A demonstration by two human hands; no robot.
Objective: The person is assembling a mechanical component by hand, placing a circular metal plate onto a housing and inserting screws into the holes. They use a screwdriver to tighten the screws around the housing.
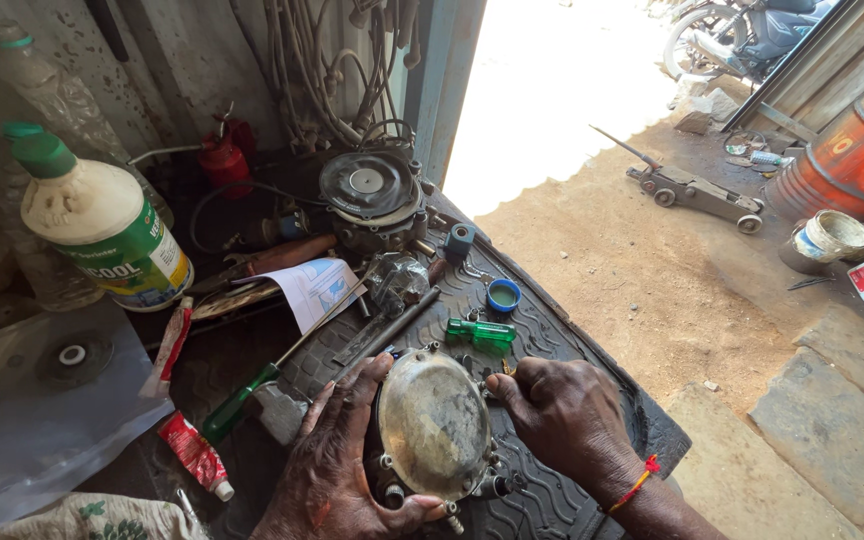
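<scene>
Head view: left hand (pixel 337 470) cups domed cover's (pixel 434 425) edge.

round tarnished metal cover (pixel 434 424), flat, screws around rim, on rubber mat

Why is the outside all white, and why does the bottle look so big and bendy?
In the head view, sunlight beyond the doorway washes the ground out to white, while the workbench sits in dim shade. The wide lens stretches the edges, so the bottle looks swollen and tilted. The round metal cover between the left hand and right hand shows a dull glare.
</scene>
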